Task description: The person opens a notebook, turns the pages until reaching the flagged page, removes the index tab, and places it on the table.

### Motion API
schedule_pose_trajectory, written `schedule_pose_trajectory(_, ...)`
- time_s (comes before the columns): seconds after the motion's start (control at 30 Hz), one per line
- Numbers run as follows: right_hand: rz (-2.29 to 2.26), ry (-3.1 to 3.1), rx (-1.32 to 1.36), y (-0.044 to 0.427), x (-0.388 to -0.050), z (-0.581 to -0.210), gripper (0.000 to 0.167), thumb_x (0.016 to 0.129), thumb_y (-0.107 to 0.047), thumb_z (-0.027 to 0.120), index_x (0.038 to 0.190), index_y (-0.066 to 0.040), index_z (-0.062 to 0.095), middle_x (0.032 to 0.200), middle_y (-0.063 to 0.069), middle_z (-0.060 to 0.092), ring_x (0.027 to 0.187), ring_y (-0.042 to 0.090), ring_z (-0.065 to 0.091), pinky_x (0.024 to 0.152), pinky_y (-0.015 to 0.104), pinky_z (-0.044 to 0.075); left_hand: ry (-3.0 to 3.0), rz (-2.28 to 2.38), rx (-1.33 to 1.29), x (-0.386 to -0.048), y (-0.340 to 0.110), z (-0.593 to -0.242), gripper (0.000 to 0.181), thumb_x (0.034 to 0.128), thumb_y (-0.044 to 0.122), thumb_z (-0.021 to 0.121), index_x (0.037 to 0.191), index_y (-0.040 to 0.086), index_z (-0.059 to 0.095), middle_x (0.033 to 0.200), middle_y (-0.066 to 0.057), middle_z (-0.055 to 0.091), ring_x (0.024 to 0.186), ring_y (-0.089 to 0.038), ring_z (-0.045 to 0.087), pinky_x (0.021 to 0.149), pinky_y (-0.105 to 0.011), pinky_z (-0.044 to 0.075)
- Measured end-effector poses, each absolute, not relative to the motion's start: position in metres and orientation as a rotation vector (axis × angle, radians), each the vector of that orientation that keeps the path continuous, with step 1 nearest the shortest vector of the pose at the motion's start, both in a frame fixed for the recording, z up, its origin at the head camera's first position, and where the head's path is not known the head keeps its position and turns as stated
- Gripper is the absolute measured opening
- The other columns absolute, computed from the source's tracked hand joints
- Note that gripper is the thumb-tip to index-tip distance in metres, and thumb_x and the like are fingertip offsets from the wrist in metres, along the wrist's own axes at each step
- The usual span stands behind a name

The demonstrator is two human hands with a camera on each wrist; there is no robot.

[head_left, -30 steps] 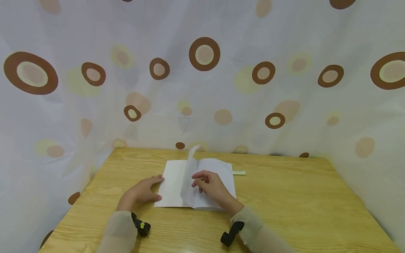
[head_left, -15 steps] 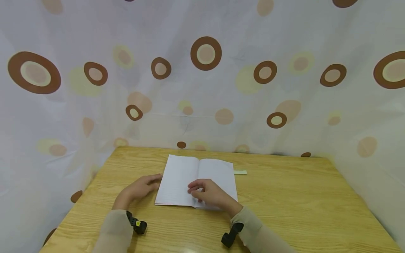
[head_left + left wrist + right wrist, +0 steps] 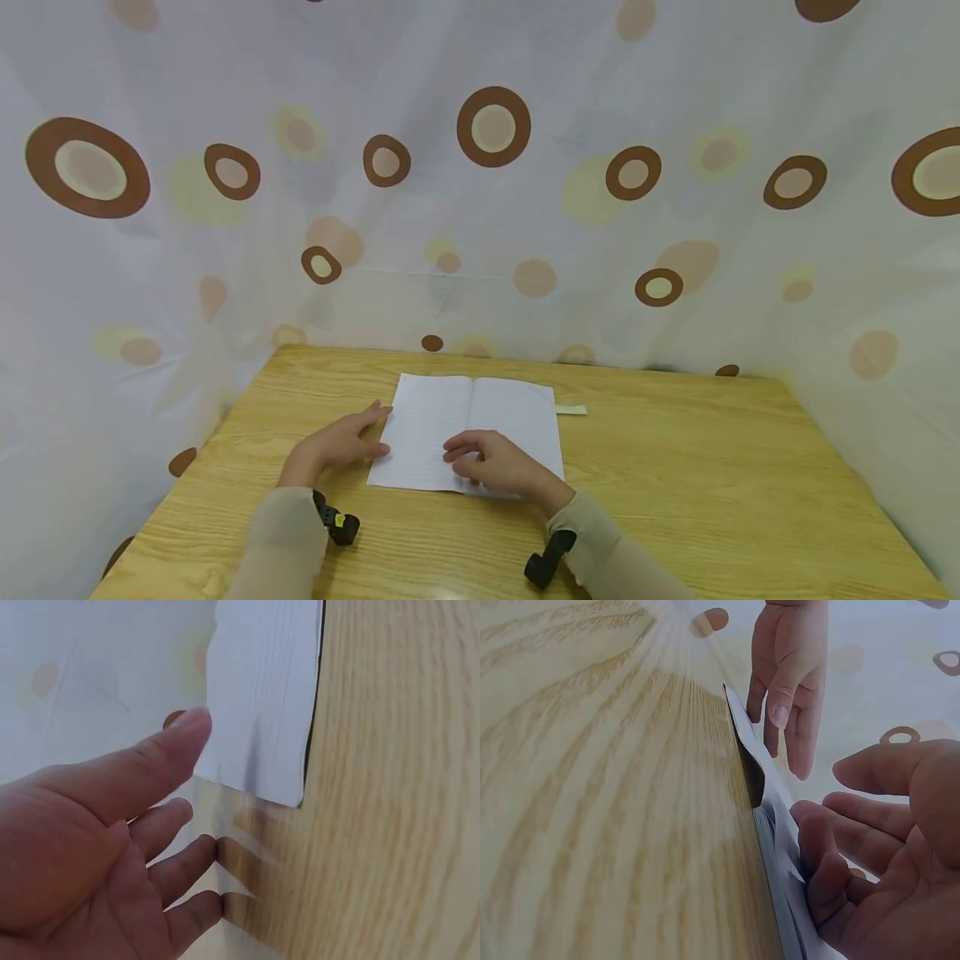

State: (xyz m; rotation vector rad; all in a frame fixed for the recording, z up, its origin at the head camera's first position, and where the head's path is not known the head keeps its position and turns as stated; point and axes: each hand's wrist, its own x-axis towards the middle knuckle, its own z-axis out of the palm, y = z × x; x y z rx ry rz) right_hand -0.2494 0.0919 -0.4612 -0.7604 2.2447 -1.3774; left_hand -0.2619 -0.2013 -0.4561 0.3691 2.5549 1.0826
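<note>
An open notebook point(image 3: 431, 417) with white, faintly lined pages lies flat on the wooden table. My left hand point(image 3: 341, 442) is at its left edge, thumb and fingers spread apart; in the left wrist view the fingertips of the left hand point(image 3: 112, 847) touch the table beside the page corner point(image 3: 262, 750). Over the lower middle of the notebook is my right hand point(image 3: 502, 462), fingers loosely bent. The right wrist view shows the right hand point(image 3: 892, 847) with thumb apart and lower fingers against the page, holding nothing.
A pale green strip point(image 3: 572, 410) sticks out past the notebook's right edge. The wooden table point(image 3: 697, 483) reaches back to a white curtain point(image 3: 585, 308) with brown and yellow circles. Each wrist wears a black camera.
The raised page has come down on the left side, showing a new spread. My left hand moved off the left edge, then back to it. My right hand shifted slightly left and nearer.
</note>
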Motion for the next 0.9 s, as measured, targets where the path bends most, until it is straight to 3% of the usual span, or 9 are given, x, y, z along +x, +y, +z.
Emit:
schedule_pose_trajectory(0.33, -1.274, 2.278, -0.779, 0.094, -0.251, -0.463, 0.031, 0.097, -0.015, 0.063, 0.128, -0.011, 0.063, 0.119, 0.004, 0.067, 0.072, 0.015, 0.063, 0.063, 0.027, 0.050, 2.601, 0.956, 0.343, -0.259, -0.193, -0.455, 0.073, 0.0945, 0.012, 0.067, 0.156, 0.007, 0.029, 0.162, -0.021, 0.013, 0.148, -0.039, 0.013, 0.117, -0.055, 0.013)
schedule_pose_trajectory(0.9, -1.272, 2.257, -0.772, 0.096, -0.250, -0.460, 0.031, 0.097, -0.014, 0.063, 0.127, -0.012, 0.064, 0.120, 0.004, 0.067, 0.077, 0.016, 0.063, 0.067, 0.029, 0.052, 2.658, 0.868, 0.314, -0.255, -0.184, -0.457, 0.072, 0.0910, 0.008, 0.070, 0.154, 0.009, 0.035, 0.161, -0.013, 0.022, 0.147, -0.040, 0.014, 0.116, -0.057, 0.014)
